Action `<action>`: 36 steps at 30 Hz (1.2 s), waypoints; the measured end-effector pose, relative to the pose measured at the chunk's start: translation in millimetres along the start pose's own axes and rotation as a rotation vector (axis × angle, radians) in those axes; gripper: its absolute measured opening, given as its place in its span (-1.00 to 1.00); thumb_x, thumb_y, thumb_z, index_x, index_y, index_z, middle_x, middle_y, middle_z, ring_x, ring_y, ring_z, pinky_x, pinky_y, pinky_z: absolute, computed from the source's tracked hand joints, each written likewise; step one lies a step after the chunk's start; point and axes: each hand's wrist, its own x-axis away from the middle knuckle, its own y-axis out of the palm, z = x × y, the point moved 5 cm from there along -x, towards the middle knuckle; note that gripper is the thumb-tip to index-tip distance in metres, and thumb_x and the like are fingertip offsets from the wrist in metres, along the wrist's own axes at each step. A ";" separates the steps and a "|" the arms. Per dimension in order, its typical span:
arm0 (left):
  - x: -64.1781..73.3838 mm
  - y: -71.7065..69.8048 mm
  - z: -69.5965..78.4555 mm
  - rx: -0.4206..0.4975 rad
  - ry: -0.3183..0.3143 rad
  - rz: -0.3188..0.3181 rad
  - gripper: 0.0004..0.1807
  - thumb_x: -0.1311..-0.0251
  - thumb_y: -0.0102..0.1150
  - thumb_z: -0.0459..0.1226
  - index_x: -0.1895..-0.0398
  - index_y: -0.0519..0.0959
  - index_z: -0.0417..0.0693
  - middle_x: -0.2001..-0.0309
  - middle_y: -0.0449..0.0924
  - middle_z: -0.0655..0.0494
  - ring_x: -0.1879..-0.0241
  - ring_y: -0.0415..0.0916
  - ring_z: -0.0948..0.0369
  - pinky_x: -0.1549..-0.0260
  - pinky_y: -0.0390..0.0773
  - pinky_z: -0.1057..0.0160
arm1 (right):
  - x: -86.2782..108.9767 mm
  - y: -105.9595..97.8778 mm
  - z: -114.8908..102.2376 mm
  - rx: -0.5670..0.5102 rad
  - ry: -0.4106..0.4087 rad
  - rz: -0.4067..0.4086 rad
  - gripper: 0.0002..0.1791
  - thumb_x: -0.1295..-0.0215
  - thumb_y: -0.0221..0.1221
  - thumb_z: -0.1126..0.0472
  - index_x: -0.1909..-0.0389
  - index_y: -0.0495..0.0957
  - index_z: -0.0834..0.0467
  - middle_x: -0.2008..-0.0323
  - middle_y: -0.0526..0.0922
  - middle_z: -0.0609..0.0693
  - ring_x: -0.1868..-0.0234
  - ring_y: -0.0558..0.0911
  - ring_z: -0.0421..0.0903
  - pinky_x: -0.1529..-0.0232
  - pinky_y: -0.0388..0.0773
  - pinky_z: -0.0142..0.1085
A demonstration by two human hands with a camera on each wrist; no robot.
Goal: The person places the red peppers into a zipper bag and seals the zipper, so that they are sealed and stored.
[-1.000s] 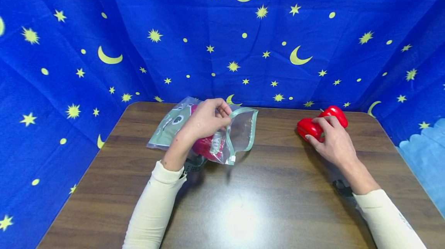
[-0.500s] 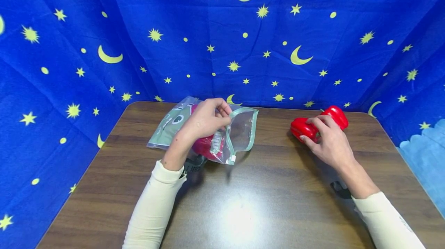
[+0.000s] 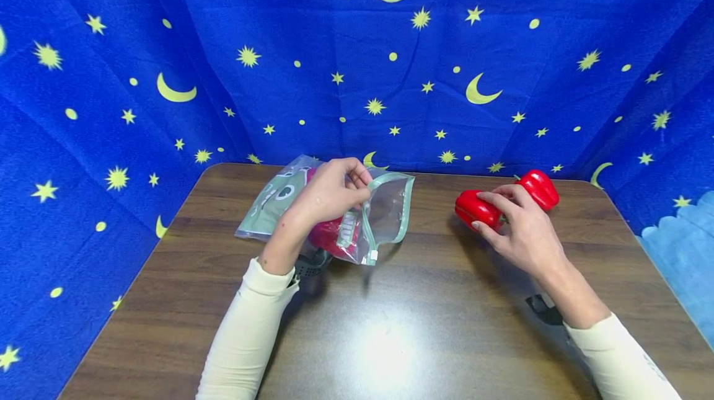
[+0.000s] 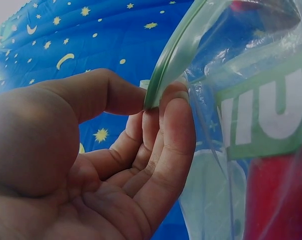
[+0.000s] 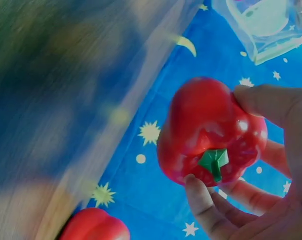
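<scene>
Right hand [image 3: 521, 232] grips a glossy red plastic bell pepper [image 3: 474, 209], well right of the clear green-rimmed zip bag [image 3: 385, 211] whose mouth the left hand [image 3: 329, 192] pinches.

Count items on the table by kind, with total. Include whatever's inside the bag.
Red peppers outside the bag: 2, one gripped by the right hand at, one behind it
Red item inside the bag: 1, kind unclear
Zip bags: 1, rim pinched by the left hand
Total: 4

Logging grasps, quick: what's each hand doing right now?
Left hand: pinching the zip bag's rim.
Right hand: gripping a red bell pepper.
</scene>
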 end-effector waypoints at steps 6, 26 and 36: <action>-1.1 0.2 -1.1 0.000 -0.002 -0.005 -0.87 -0.18 0.27 -0.45 0.21 0.63 -0.18 0.33 0.65 -0.04 0.46 0.69 0.12 0.38 0.74 0.20 | -0.1 -1.4 -7.8 -0.012 0.011 -0.005 -0.34 -0.02 0.63 0.11 -0.19 0.66 0.10 -0.11 0.56 0.18 -0.03 0.60 0.23 0.06 0.63 0.26; -1.1 0.8 -1.8 0.000 0.006 -0.013 -0.87 -0.18 0.25 -0.46 0.21 0.63 -0.19 0.32 0.65 -0.05 0.45 0.70 0.12 0.37 0.75 0.21 | -14.6 1.3 -55.1 -0.113 -0.098 0.010 -0.46 -0.07 0.60 0.16 -0.08 0.64 0.09 -0.09 0.62 0.04 0.04 0.65 0.00 0.13 0.65 -0.02; -0.6 1.2 0.0 -0.008 0.011 -0.019 -0.87 -0.18 0.25 -0.45 0.21 0.63 -0.18 0.33 0.65 -0.04 0.45 0.69 0.12 0.37 0.74 0.21 | -21.3 10.3 -72.5 -0.162 -0.137 0.005 -0.47 -0.07 0.61 0.13 -0.05 0.63 0.07 -0.08 0.61 0.01 0.09 0.64 -0.06 0.15 0.66 -0.07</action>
